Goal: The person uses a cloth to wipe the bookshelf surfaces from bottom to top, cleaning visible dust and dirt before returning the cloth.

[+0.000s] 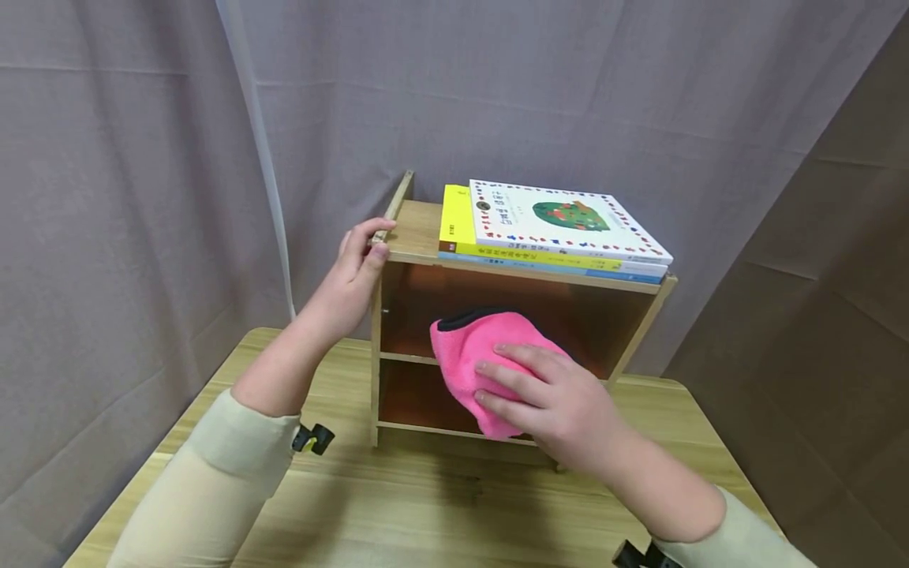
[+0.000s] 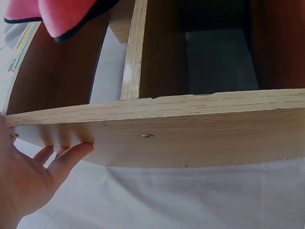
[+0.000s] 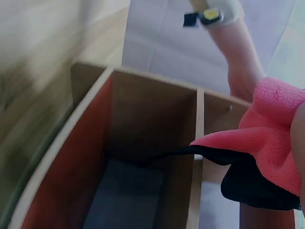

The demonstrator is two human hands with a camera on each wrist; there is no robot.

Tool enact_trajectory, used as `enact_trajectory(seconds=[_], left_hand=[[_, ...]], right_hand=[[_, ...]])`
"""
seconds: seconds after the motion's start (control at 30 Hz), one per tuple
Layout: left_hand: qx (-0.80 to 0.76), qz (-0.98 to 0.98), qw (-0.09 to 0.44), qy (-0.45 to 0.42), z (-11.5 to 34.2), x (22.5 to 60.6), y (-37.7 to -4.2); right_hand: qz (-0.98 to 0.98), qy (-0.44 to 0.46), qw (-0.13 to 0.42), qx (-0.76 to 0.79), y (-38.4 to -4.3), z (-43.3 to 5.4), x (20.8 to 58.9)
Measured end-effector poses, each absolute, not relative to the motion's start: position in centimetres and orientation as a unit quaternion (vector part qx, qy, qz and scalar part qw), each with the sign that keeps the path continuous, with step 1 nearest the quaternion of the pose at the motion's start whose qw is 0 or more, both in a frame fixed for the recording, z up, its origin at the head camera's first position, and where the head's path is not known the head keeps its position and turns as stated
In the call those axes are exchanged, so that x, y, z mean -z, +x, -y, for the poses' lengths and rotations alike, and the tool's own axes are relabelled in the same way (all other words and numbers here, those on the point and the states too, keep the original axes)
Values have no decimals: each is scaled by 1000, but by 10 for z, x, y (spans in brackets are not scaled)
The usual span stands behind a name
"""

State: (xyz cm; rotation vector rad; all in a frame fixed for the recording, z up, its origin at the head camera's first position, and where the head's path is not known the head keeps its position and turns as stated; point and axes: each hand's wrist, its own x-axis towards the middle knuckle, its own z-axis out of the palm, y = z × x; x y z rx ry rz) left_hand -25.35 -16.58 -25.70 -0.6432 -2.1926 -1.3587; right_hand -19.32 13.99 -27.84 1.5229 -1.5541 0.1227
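Note:
A small wooden shelf (image 1: 378, 339) with two compartments stands on the table. At its upper left corner, my left hand (image 1: 348, 276) grips the side panel, a thumb and finger at the top edge. The left wrist view shows other fingertips (image 2: 86, 147) against the panel's outer face. My right hand (image 1: 547, 394) holds a bunched pink cloth (image 1: 469, 355) with dark edging in front of the compartments, fingers spread over it and thumb hidden. In the right wrist view the cloth (image 3: 271, 138) overlaps the middle board (image 3: 195, 191), its dark side showing.
Several books are stacked on the shelf top, a white picture book (image 1: 525, 209) uppermost and a yellow book (image 1: 457, 217) below it. Wooden tabletop (image 1: 398, 513) extends in front of the shelf. Grey curtains (image 1: 426, 95) hang behind and at the sides.

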Motion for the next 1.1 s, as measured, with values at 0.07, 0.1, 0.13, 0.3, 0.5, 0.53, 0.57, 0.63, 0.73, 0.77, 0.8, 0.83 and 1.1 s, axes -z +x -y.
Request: enact_trajectory(seconds=[0.07,0.1,0.13,0.3,0.5,0.53,0.57,0.63,0.73,0.77,0.8,0.83,1.1], left_hand=[[498,800,237,-235,166,257,-254],[498,801,236,-235,165,257,-254],[498,801,235,-236,165,257,-253],[497,801,235,-237,164,256,-252],[500,798,238,-237,166,256,-252],[500,798,238,-238,165,256,-252],[500,798,237,-238,165,256,-252],[500,798,238,-238,165,256,-252],[500,799,237,-237,165,257,-253],[499,799,237,-237,165,257,-253],[500,799,237,-237,165,257,-253],[499,799,236,-237,165,257,-254],[499,799,238,-236,166,257,-253]], right_hand=[[642,614,458,-43,-199,-144,275],[646,611,455,-40,-202,-147,274],[650,609,452,-36,-205,-149,273],[676,599,428,-12,-220,-161,265],[713,578,396,36,-236,-173,256],[716,574,394,45,-239,-174,255],[722,569,391,54,-242,-175,254],[732,556,387,69,-248,-176,252],[743,536,392,83,-259,-179,252],[746,529,395,82,-263,-180,252],[748,523,401,80,-267,-180,252],[748,517,408,77,-271,-181,252],[751,487,445,33,-287,-176,257]])
